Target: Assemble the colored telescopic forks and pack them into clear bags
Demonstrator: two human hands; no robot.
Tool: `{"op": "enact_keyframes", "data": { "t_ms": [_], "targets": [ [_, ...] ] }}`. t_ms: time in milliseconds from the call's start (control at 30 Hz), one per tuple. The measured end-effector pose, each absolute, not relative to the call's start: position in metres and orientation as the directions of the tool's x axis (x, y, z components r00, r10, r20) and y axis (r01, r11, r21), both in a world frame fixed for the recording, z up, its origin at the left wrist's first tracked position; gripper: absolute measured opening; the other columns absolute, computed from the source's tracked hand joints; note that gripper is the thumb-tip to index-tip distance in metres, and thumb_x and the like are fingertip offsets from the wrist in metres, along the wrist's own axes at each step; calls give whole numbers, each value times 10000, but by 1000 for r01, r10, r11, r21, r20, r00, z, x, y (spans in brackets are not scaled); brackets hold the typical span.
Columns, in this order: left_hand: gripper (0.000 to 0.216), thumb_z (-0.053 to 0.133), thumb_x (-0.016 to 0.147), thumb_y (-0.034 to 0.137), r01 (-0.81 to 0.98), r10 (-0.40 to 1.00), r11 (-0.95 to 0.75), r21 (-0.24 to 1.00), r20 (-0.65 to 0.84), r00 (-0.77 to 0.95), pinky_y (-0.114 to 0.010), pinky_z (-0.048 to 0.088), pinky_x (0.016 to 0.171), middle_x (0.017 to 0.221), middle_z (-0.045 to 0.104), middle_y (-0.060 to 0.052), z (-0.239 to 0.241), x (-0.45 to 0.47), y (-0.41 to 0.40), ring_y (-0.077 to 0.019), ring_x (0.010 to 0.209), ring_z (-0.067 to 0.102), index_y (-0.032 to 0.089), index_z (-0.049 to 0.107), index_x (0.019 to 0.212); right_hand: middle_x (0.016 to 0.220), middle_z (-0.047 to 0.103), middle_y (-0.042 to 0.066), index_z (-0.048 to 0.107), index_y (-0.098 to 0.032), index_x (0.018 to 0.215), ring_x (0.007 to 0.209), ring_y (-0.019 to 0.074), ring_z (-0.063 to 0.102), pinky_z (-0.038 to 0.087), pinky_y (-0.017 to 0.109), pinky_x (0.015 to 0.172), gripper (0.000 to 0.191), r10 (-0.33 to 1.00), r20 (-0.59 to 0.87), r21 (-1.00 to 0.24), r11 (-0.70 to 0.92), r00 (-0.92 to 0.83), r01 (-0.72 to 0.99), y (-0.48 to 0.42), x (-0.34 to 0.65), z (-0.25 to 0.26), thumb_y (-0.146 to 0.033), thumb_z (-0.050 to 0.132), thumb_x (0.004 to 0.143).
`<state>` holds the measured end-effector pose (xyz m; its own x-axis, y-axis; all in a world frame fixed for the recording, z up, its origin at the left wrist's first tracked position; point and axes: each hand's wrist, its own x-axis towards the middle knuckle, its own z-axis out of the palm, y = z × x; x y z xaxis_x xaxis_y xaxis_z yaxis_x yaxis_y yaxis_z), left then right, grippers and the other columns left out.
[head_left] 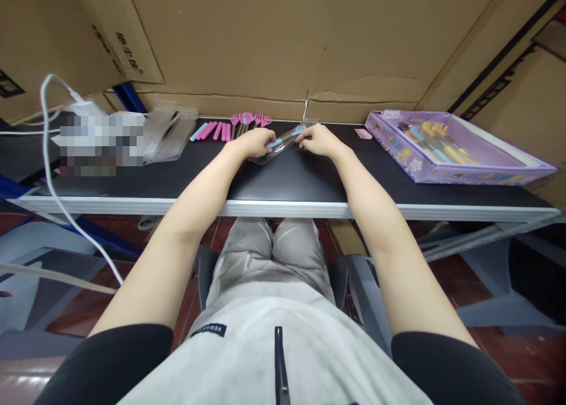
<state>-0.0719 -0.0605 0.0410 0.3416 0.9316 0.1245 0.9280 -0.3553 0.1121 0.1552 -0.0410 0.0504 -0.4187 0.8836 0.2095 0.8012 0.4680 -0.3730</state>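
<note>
A small back scratcher [275,142] with a blue handle and a blue claw lies slantwise inside a clear plastic bag [283,150], low over the black table. At the handle end, my left hand [255,142] is closed on the bag and the scratcher, its fingertips partly hidden. My right hand [319,140] has its fingers pinched at the other end of the bag, beside the claw. Beyond my left hand lie several more back scratchers with pink claws [250,118] and pink handles [212,130], one handle being blue.
Flat clear bags [172,135] lie at the left, beside a blurred-out patch and a white cable [46,128]. A purple display box [460,174] holding bagged yellow and blue scratchers stands at the right, near a small pink card [363,134]. Cardboard [283,45] walls the back.
</note>
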Motion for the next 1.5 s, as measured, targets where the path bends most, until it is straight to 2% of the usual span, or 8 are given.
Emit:
{"op": "enact_keyframes", "data": {
  "t_ms": [200,467,667,800,967,1100,1300,1500],
  "targets": [
    [514,639,854,149,949,952,-302,93,84,295,-309,555,1022,1282,802,-94,46,-79,-63,-262,1171,737,216,772,1346,1130,838,137,852,-123,1195,1124,308,775,574,470,1138,381,890,199,-379,457,-411,805,-36,160,48,-152,642,878],
    [364,695,767,190,926,919,-359,116,219,329,-397,567,1049,1142,786,-115,32,-94,-40,-332,1185,709,232,842,1097,1003,827,138,848,-135,1123,1055,310,779,619,460,1073,336,884,253,-454,467,-392,759,-21,167,40,-177,653,852],
    [480,654,942,338,902,885,-410,138,299,357,-402,494,1173,1370,723,-168,30,-87,-46,-333,1348,628,164,737,1381,1100,817,185,829,-101,1156,1199,348,740,561,495,1159,355,893,353,-415,415,-277,809,-22,173,45,-148,601,888],
    [577,666,982,460,919,911,-384,93,203,360,-384,513,1141,1429,726,-150,29,-79,-52,-332,1340,653,204,663,1499,1144,803,213,822,-69,1174,1203,344,743,548,482,1171,348,913,359,-384,333,-193,861,-20,176,47,-155,585,934],
    [537,603,1008,297,935,926,-353,25,156,345,-388,531,1131,1449,744,-129,28,-73,-53,-328,1337,688,222,668,1535,1062,805,195,832,-83,1167,1159,338,748,573,501,1140,388,900,393,-388,349,-190,853,-7,183,39,-155,541,921],
    [518,617,962,224,930,919,-363,47,183,350,-365,543,1124,1366,797,-89,28,-74,-50,-314,1301,718,265,752,1461,1068,806,196,831,-95,1168,1164,350,741,572,524,1143,392,899,395,-408,357,-190,840,-1,185,36,-166,550,904],
    [509,661,902,192,932,921,-351,92,212,326,-391,569,1099,1258,835,-97,27,-77,-47,-325,1240,744,276,818,1378,1130,811,208,826,-91,1182,1184,363,740,564,532,1153,387,914,361,-433,340,-185,835,-8,180,39,-171,581,894],
    [613,664,861,118,936,924,-344,73,205,323,-439,547,1158,1379,797,-109,30,-74,-52,-353,1307,722,274,782,1443,1150,804,205,825,-91,1165,1191,346,740,545,503,1177,354,923,339,-397,314,-180,862,-14,177,42,-135,578,915]
  ]
}}
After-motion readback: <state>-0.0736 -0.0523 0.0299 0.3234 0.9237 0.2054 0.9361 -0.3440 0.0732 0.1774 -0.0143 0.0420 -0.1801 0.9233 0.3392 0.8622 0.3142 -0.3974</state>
